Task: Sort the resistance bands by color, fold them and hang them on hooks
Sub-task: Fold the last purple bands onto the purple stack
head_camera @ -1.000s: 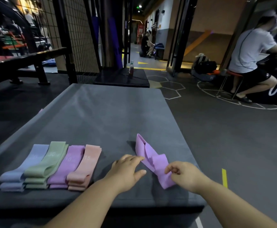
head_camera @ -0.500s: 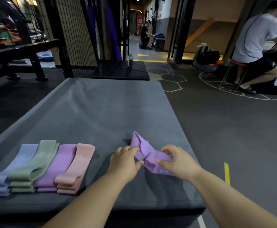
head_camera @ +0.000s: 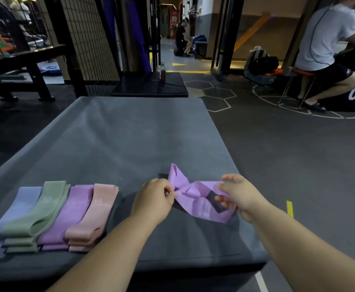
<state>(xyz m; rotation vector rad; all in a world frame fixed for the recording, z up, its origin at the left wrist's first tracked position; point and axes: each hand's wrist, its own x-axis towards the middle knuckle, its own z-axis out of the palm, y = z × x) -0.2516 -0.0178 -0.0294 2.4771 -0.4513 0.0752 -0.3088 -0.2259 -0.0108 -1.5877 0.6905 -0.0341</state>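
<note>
A twisted purple resistance band (head_camera: 195,197) lies at the near right of the grey padded platform (head_camera: 130,133). My left hand (head_camera: 153,200) pinches the band at its twisted middle. My right hand (head_camera: 238,196) holds the band's right end, fingers inside the loop and spreading it. On the near left lie four folded bands side by side: blue (head_camera: 14,213), green (head_camera: 39,211), purple (head_camera: 67,216) and pink (head_camera: 94,211). No hooks are in view.
The platform's front edge runs just below my forearms, its right edge beside my right hand. A black box (head_camera: 151,84) with a bottle (head_camera: 162,72) stands beyond the platform. A person sits on a stool (head_camera: 303,72) at the far right. A bench (head_camera: 24,57) stands far left.
My right hand has slid to the band's right end and opened the loop. My left hand has closed into a pinch on the band's middle. The band now stretches wider between both hands.
</note>
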